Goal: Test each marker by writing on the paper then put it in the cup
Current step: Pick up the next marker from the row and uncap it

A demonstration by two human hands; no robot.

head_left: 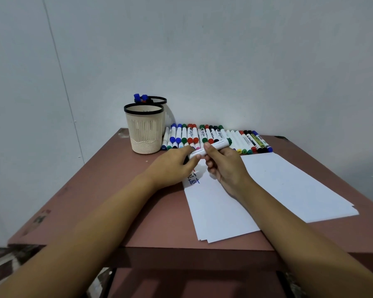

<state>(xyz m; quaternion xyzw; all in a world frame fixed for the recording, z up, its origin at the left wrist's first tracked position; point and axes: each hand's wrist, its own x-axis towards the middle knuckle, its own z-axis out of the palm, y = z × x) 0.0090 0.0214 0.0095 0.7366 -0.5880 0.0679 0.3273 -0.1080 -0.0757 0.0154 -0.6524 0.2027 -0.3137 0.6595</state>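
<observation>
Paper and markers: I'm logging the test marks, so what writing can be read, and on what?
"Test" in blue, on the paper.
"est" in black just above it, first letter behind the left hand.
Labels on the held marker and the markers in the row: too blurred to read.

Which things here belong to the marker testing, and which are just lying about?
Job: marker held by left hand and right hand; paper; row of markers; rear cup with blue markers.
Idle, likely: front cup, no markers showing; table.
</observation>
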